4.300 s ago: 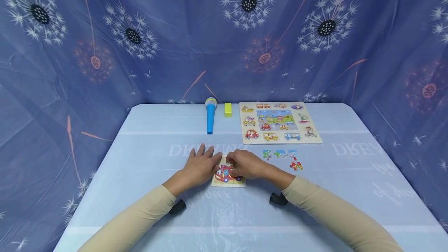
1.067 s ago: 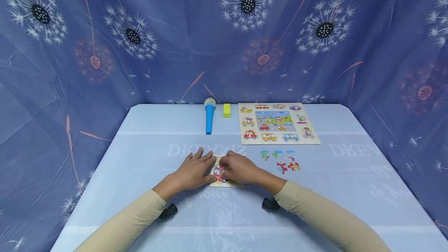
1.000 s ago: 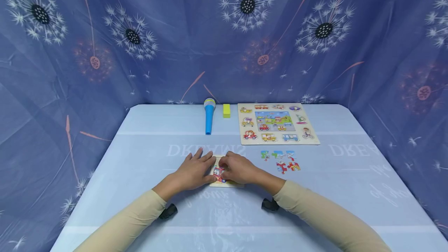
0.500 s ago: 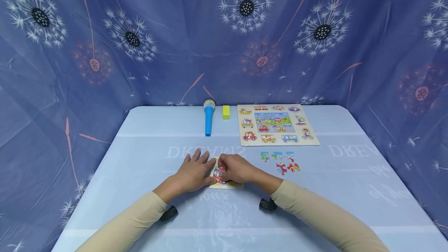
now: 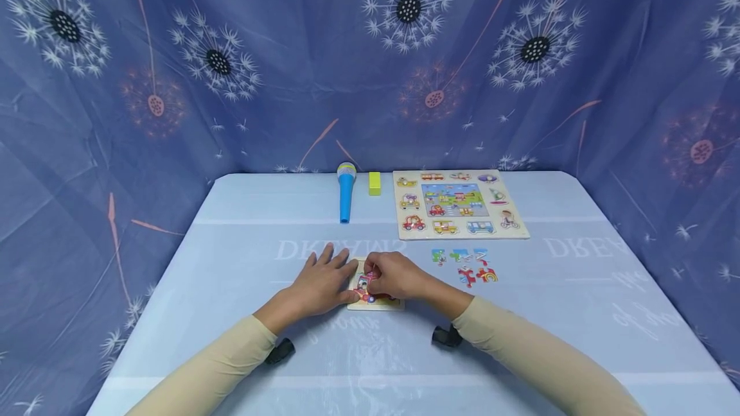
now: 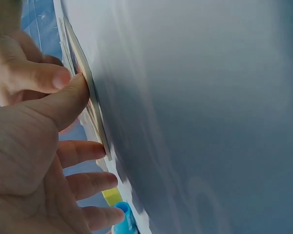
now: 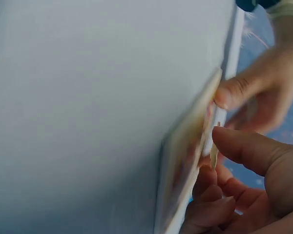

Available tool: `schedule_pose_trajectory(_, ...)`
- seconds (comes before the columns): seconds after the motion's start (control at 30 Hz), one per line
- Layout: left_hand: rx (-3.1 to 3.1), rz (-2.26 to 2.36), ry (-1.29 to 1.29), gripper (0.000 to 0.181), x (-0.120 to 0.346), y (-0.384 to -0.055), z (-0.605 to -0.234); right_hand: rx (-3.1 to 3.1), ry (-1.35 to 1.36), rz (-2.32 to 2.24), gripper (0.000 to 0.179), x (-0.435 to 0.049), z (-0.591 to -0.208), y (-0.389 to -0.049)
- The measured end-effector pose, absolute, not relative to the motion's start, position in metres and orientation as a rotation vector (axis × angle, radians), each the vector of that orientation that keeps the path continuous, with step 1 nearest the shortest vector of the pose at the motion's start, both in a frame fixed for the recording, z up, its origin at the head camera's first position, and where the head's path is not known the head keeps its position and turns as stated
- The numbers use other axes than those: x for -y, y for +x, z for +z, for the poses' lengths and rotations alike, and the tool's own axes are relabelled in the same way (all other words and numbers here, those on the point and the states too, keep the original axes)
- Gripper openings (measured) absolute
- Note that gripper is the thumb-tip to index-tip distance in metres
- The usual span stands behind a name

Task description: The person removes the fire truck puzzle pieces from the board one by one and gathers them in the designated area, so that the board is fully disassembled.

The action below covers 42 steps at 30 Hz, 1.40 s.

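Fingers of the right hand (image 5: 396, 275) pinched a puzzle piece (image 7: 214, 156), the left hand (image 5: 320, 282) splayed against the vehicle jigsaw (image 5: 380, 306), likely barer since a second red piece (image 5: 466, 277) appeared at three o'clock.

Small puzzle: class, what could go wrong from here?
The piece pinched by the right hand might slip or drop. The small puzzle, touched at its edge by the left hand, could slide if that hand lifts. The loose pieces lying near the right arm might get knocked.
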<state>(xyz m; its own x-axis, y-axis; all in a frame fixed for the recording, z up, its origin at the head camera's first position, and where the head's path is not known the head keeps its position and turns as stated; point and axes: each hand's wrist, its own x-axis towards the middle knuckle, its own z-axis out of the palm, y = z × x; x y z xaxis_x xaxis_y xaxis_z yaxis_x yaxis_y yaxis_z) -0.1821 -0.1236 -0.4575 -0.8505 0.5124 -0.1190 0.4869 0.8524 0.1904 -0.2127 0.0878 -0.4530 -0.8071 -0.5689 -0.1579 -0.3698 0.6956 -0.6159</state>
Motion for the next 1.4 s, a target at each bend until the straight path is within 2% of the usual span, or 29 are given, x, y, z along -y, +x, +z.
schedule_pose_trajectory(0.3, -2.853, 0.178, 0.877, 0.067, 0.122, -0.183, -0.453, -2.591, -0.687, -0.979, 0.024, -0.166, -0.442, -0.214)
schedule_pose_trajectory(0.6, -2.827, 0.157, 0.968, 0.058, 0.124, -0.184, -0.452, -2.725, -0.513, -0.824, 0.024, -0.222, -0.455, -0.218)
schedule_pose_trajectory(1.17, -2.802, 0.189, 0.947, 0.057, 0.124, -0.183, -0.458, -2.754, -0.528, -0.897, 0.022, -0.228, -0.459, -0.212)
schedule_pose_trajectory(1.27, -2.782, 0.2, 0.934, 0.057, 0.124, -0.183, -0.458, -2.765, -0.555, -0.962, 0.019, -0.22, -0.454, -0.209)
schedule_pose_trajectory(1.4, -2.786, 0.202, 0.918, 0.059, 0.119, -0.186, -0.454, -2.811, -0.662, -0.867, 0.026, -0.194, -0.448, -0.2)
